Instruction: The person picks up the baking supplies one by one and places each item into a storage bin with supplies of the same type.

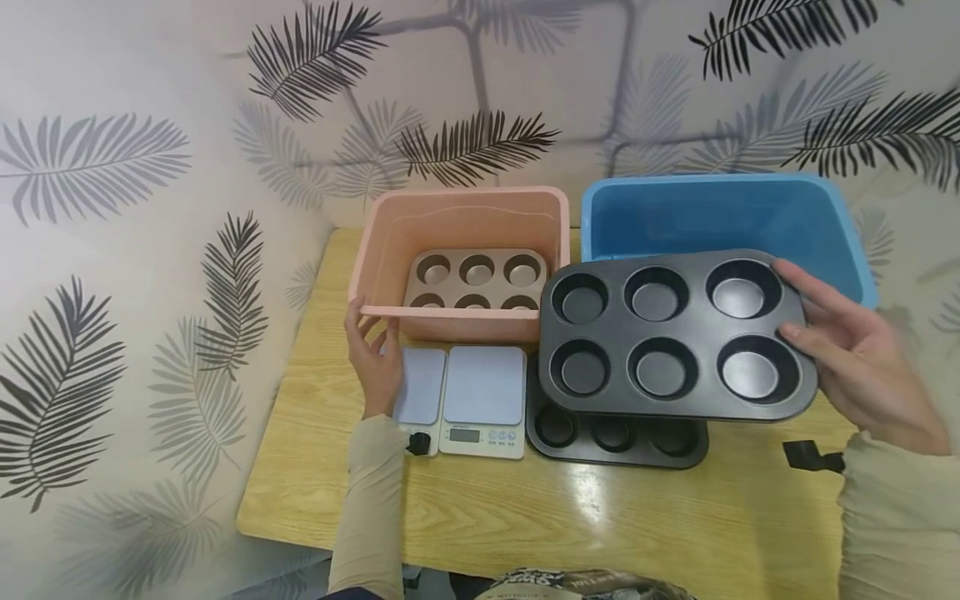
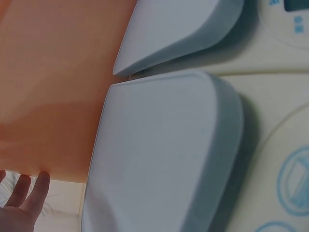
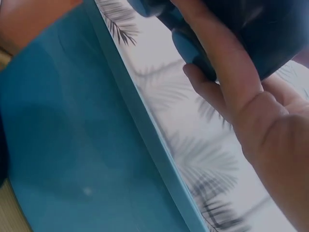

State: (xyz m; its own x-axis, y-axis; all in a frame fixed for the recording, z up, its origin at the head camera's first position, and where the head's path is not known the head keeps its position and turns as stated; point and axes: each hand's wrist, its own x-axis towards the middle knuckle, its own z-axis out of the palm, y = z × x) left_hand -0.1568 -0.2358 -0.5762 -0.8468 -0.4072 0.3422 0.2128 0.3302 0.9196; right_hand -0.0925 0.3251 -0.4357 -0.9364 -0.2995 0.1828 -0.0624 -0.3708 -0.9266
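My right hand (image 1: 862, 350) grips the right end of a dark six-cup muffin pan (image 1: 693, 327), thumb on its top face, and holds it raised and tilted. A second dark muffin pan (image 1: 615, 446) lies on the table, partly hidden below it. At the front left corner of a pink bin (image 1: 465, 323), my left hand (image 1: 377, 358) touches the bin with its fingertips. Inside that bin sits a gold-brown muffin pan (image 1: 476, 283). In the right wrist view, my fingers (image 3: 227, 63) reach around the dark pan (image 3: 270, 34).
A blue bin (image 1: 697, 217) stands at the back right, partly covered by the raised pan. Two white kitchen scales (image 1: 483, 387) lie side by side before the pink bin. The wooden table (image 1: 300, 467) ends against a leaf-patterned backdrop (image 1: 225, 167).
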